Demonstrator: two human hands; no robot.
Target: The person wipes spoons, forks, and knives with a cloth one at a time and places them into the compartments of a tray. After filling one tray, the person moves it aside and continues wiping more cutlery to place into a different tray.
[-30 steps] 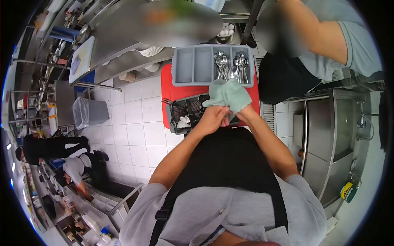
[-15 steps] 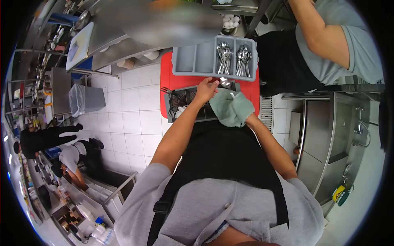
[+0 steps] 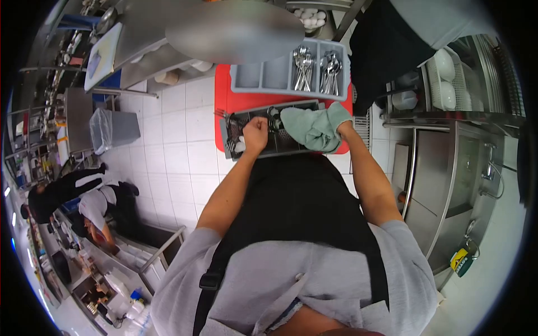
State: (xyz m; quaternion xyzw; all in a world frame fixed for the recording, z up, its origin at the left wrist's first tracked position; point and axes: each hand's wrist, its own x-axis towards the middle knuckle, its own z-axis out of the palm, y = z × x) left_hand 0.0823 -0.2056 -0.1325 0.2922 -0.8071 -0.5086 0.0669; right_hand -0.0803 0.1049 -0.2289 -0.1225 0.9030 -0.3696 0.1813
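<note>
My right hand [image 3: 346,129] grips a crumpled green cloth [image 3: 314,127], which hangs over the right end of a dark grey cutlery tray [image 3: 291,152]. My left hand [image 3: 256,134] is above the middle-left of that tray with its fingers curled in; whatever they hold, if anything, is hidden. Shiny cutlery [image 3: 273,113] shows between my left hand and the cloth. Forks [image 3: 222,113] stick out at the tray's left end, near some white pieces [image 3: 240,144]. Behind it, a light grey compartment bin [image 3: 246,78] holds metal forks [image 3: 303,70] and spoons [image 3: 331,73].
Both cutlery containers rest on a red surface [image 3: 223,84]. A co-worker in a black apron [image 3: 386,47] stands at the far right. A bowl of eggs [image 3: 310,19] is at the back. A lined waste bin [image 3: 115,131] stands left; a steel sink unit [image 3: 431,168] is right.
My left hand has moved left and down, away from the cloth to the dark tray. The spoon seen at the cloth no longer shows there. The cloth has shifted slightly, and the co-worker's arm has left view.
</note>
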